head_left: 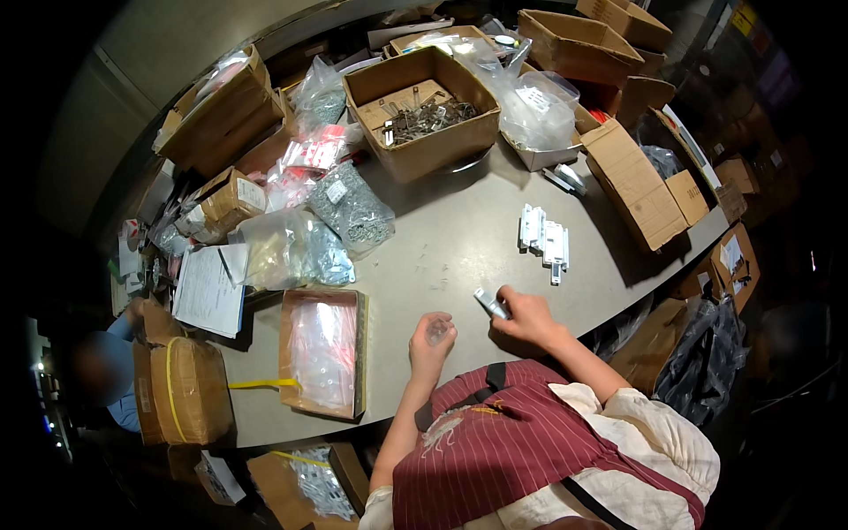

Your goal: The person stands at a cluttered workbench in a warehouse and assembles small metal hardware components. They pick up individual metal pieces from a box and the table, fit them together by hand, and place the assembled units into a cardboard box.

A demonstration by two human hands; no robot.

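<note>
Near the table's front edge, my left hand is closed, its fingers curled round a small crumpled clear plastic piece, likely a bag. To its right my right hand grips a short silvery metal bracket-like part that sticks out toward the upper left. Beyond my right hand, several white and grey metal parts of a similar look lie side by side on the table. An open carton of clear plastic bags with pinkish edges stands left of my left hand.
A large carton of small dark metal parts stands at the back. Bags of small metal hardware and a paper sheet lie left. An open carton sits right. Beyond the left edge is another person in a blue sleeve.
</note>
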